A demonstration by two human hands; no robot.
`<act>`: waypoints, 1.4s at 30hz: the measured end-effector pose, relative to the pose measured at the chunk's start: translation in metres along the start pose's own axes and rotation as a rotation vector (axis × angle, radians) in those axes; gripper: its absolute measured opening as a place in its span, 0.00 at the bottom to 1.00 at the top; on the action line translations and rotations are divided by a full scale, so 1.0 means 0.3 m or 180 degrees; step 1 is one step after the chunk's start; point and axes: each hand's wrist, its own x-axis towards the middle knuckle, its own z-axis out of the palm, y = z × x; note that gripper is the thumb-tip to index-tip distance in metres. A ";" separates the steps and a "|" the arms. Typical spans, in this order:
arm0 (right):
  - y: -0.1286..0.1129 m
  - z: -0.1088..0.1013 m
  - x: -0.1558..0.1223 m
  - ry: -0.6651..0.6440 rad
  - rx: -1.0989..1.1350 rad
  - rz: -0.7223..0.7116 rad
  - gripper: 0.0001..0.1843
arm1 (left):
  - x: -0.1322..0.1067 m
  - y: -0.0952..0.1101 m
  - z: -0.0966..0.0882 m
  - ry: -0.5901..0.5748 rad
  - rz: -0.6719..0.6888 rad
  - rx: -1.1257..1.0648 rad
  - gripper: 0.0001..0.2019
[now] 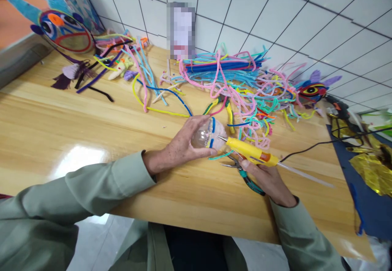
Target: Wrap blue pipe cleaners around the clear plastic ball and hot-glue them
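Observation:
My left hand (180,146) is closed around a clear plastic ball (204,136) that carries pink, blue and yellow fuzzy-wire strips on its far side. My right hand (266,178) grips a yellow hot-glue gun (251,151); its metal nozzle touches the ball's right side. A clear glue stick (306,175) pokes out of the gun's back, and a black cord (309,147) runs from it to the right. Under the gun and my right fingers lie pliers with teal handles (249,180) on the wooden table (92,128).
A big tangle of coloured fuzzy wires (241,87) covers the table's far middle. More wires and small figures (122,64) lie at the far left by a blue fish-like mask (59,25). Another small mask (312,90), gold foil (372,171) and a blue mat (367,205) are at right.

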 end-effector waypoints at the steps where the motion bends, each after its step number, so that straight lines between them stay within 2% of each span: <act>1: 0.002 -0.001 0.000 0.0002 0.0028 -0.0005 0.25 | -0.001 0.000 -0.001 -0.0007 -0.0037 0.0013 0.45; 10: 0.016 -0.011 0.001 -0.0057 0.0099 -0.0043 0.26 | -0.007 -0.005 0.000 0.0015 0.0119 0.0074 0.45; 20: 0.009 -0.013 0.005 0.0004 -0.0057 -0.0132 0.23 | -0.004 -0.011 0.001 -0.0012 0.0150 0.0088 0.46; 28: 0.029 -0.015 0.004 0.0089 -0.0056 -0.0124 0.23 | -0.002 -0.010 -0.005 -0.0052 0.0185 0.0070 0.46; 42: 0.023 -0.012 0.005 -0.0001 -0.0091 -0.0083 0.25 | -0.001 -0.006 -0.005 -0.0041 0.0212 0.0109 0.45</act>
